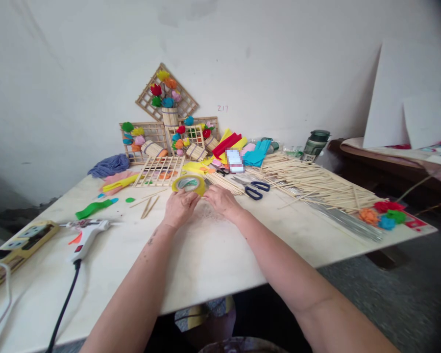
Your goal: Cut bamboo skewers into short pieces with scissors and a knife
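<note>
A roll of yellowish clear tape (pixel 175 186) stands out above the middle of the table, just beyond my hands. My left hand (pixel 183 207) is closed on the roll's near edge, its fingers curled. Close beside it on the right, my right hand (pixel 223 200) has its fingers pinched together by the roll's right edge. Whatever those fingertips hold is too small to make out. Scissors with dark blue handles (pixel 255 190) lie to the right of my right hand. Thin wooden sticks (pixel 149 207) rest to the left of the roll.
A white glue gun (pixel 86 240) and a power strip (pixel 29 242) lie at left. Stick lattices (pixel 158 171) with paper flowers stand at the back. Right are piled sticks (pixel 316 184), metal wires (pixel 349 223), a bottle (pixel 316 144), a phone (pixel 235 161) and paper flowers (pixel 369 215).
</note>
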A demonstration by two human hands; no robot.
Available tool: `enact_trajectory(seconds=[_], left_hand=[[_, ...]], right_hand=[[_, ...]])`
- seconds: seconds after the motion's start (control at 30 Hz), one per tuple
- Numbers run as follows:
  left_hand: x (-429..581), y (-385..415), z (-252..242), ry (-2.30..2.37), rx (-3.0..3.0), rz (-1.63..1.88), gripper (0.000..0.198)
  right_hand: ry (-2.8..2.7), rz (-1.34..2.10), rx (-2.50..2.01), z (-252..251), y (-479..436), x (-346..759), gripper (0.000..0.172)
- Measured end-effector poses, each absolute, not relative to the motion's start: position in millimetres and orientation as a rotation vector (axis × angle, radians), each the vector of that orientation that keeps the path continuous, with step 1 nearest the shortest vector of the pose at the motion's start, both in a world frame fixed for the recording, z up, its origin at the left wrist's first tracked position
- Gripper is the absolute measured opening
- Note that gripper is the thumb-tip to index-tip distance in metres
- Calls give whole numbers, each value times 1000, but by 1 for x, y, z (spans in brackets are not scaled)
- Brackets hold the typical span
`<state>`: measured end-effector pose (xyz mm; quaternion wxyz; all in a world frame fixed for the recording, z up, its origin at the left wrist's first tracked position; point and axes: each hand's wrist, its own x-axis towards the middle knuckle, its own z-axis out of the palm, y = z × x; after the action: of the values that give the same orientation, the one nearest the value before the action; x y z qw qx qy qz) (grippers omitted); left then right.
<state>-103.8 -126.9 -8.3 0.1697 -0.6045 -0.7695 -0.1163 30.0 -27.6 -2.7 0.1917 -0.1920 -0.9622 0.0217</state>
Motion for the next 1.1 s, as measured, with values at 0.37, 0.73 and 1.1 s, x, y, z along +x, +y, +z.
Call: enact_trajectory(seconds=[0.37,0.73,1.1], left_hand=[[-105,-127,-11,-2292,-1560,-261,54],[-108,-132,-7,-2311,-1582,-282,55],[-111,-135,-3,-2256,-1625,-259,58]], right_hand=[[-2846,124,-502,-7,-35,27,29],[-2761,446,-302,-7,-30,28,22],[-2673,632,-340,-14,-34,21,17]])
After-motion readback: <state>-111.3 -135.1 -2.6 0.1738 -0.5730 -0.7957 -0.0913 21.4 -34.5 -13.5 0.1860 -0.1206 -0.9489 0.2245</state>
